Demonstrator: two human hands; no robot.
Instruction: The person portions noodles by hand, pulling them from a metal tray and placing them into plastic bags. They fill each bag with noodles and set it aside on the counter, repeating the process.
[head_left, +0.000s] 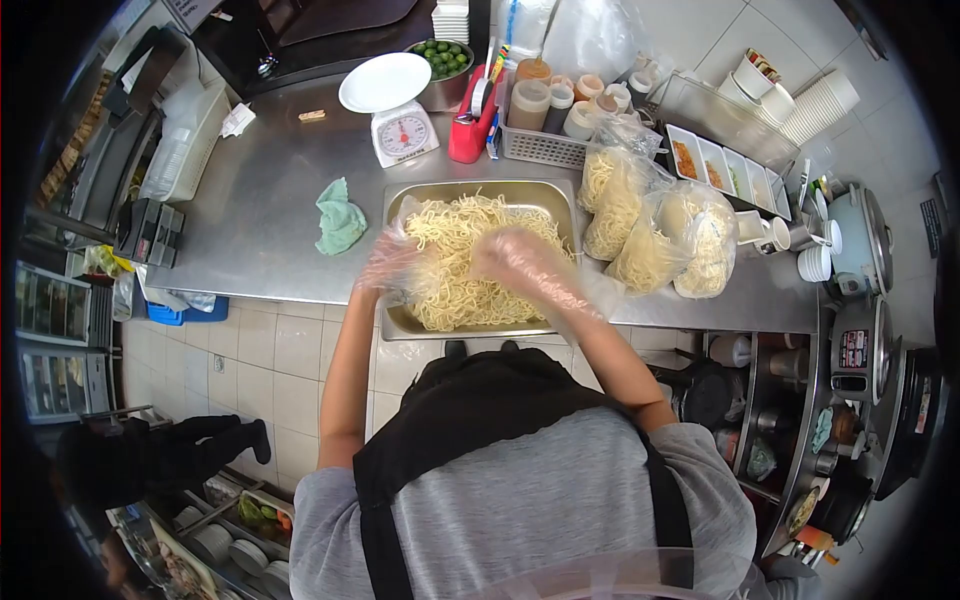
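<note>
A heap of pale yellow noodles [465, 235] fills much of the rectangular metal pan [400, 325] in front of me. Both my hands wear clear plastic gloves. At the pan's left side, my left hand [388, 262] is closed against the noodles, its fingertips partly hidden among them. My right hand [512, 262] is over the middle of the heap, smeared by motion, so its fingers cannot be made out. Just right of the pan stand several clear plastic bags of noodles [640, 245].
On the steel counter [260, 200] are a green cloth [340, 217], a kitchen scale [404, 132] with a white plate, and a red tape dispenser [470, 130]. Sauce bottles fill a grey basket [545, 148]; white topping trays [715, 160] stand farther right. Another person [160, 455] is at lower left.
</note>
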